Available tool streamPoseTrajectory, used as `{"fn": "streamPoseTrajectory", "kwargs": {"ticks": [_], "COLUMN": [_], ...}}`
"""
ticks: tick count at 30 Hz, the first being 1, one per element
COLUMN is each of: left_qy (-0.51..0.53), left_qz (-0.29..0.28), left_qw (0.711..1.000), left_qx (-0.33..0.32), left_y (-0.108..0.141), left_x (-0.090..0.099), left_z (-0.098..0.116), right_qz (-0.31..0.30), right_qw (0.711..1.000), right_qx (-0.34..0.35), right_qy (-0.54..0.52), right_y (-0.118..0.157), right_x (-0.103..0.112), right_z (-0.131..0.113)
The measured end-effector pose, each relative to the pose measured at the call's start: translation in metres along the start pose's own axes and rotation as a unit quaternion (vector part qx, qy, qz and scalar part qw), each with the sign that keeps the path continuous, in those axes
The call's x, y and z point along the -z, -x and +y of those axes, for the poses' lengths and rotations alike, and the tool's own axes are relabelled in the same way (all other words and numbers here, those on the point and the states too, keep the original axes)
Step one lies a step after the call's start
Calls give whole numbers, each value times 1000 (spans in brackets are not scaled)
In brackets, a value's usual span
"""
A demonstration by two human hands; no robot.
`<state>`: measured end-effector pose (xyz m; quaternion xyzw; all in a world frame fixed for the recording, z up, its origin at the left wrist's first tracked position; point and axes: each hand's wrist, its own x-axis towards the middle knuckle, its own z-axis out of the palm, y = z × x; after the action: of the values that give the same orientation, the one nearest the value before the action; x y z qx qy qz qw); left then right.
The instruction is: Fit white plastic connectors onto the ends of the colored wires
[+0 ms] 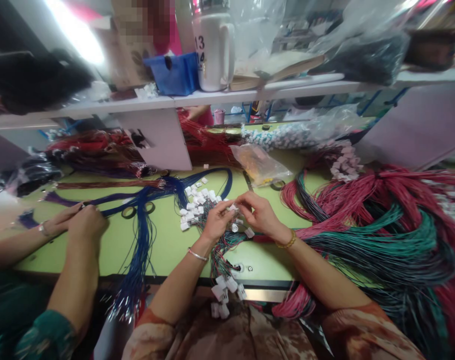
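Note:
My left hand (217, 221) pinches a small white plastic connector (233, 207) between thumb and fingers, above the green table. Close against it, the fingers of my right hand (260, 214) are pressed together; what they hold is too small to make out. Around my left hand lies a pile of white connectors (192, 212) on thin wires. Below, red, green and black wires (219, 255) run over the table edge, ending in more white connectors (223, 292). Under my right wrist stretches a bundle of red wires (265, 239).
To the right lie thick bundles of green and black wires (385, 235) and red wires (366, 200). A co-worker's hands (83, 220) are beside blue wires (141, 240) at left. Behind stand a plastic bag (261, 165), a shelf (257, 94), a blue bin (173, 75) and a mug (214, 55).

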<state>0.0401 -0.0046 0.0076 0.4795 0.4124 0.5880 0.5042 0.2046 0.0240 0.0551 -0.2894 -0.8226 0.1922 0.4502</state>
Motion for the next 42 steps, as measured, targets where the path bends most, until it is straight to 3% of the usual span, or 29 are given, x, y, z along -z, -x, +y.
{"fn": "streamPoseTrajectory", "kwargs": {"ticks": [11, 16, 20, 23, 26, 29, 31, 33, 35, 37, 39, 40, 42], "left_qy": [-65, -79, -138, -193, -250, -339, -412, -446, -425, -386, -389, -405, -435], "left_qz": [21, 92, 90, 21, -152, -301, -335, -334, -305, -228, -61, 46, 253], "left_qw": [996, 990, 983, 975, 944, 871, 820, 793, 806, 846, 873, 871, 840], "left_qx": [-56, -67, -85, -111, -151, -188, -214, -246, -276, -290, -288, -272, -204], "left_y": [-2, 1, 2, 3, 11, 24, 30, 32, 31, 26, 20, 17, 16], "left_x": [1, -3, -2, -3, -8, -15, -19, -21, -14, 8, 50, 78, 145], "left_z": [-9, -16, -12, -4, 4, 8, 11, 19, 33, 53, 78, 92, 120], "right_qz": [-58, -52, -42, -7, -1, -135, -228, -259, -242, -227, -233, -238, -244], "right_qw": [997, 993, 993, 993, 991, 976, 947, 927, 919, 915, 913, 912, 914], "right_qx": [-43, -28, -24, -81, -127, -143, -155, -181, -215, -239, -247, -248, -239], "right_qy": [34, 104, 106, 81, 31, -97, -166, -203, -224, -231, -227, -226, -221], "right_y": [3, 13, 19, 16, 8, 4, 5, 8, 11, 15, 18, 19, 20], "right_x": [3, -15, -24, -15, -2, -2, -9, -18, -26, -30, -32, -33, -35], "right_z": [-4, -10, -10, -2, 12, 19, 19, 19, 21, 24, 26, 27, 27]}}
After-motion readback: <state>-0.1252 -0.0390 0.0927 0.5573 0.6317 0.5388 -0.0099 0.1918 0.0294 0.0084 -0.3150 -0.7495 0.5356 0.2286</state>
